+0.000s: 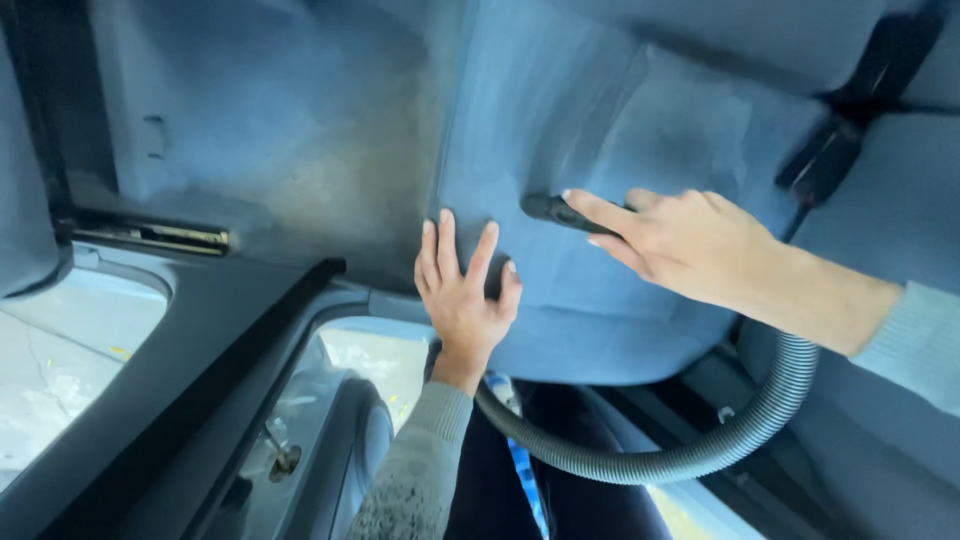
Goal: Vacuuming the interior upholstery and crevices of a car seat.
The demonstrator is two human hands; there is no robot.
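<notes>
Your left hand [462, 290] lies spread flat on the blue fabric car seat [600, 160], while beside it your right hand [680, 245] clamps the black plastic vacuum nozzle [553, 209], mid-seat, with much fabric left.

Left hand [462, 290]: raised from the lower centre of the view, palm turned away from the camera, laid flat. Fingers straight and spread slightly, pointing up; thumb set out to the right. Wrist straight, in line with the forearm. Left forearm in a grey speckled knit sleeve, rising from the bottom edge.

Right hand [680, 245]: enters from the right, back of hand toward the camera, knuckles up. Fingers extended to the left and curled in a grip; index finger lies straight along the top. Right forearm bare near the wrist; pale sleeve begins at the right edge.
</notes>
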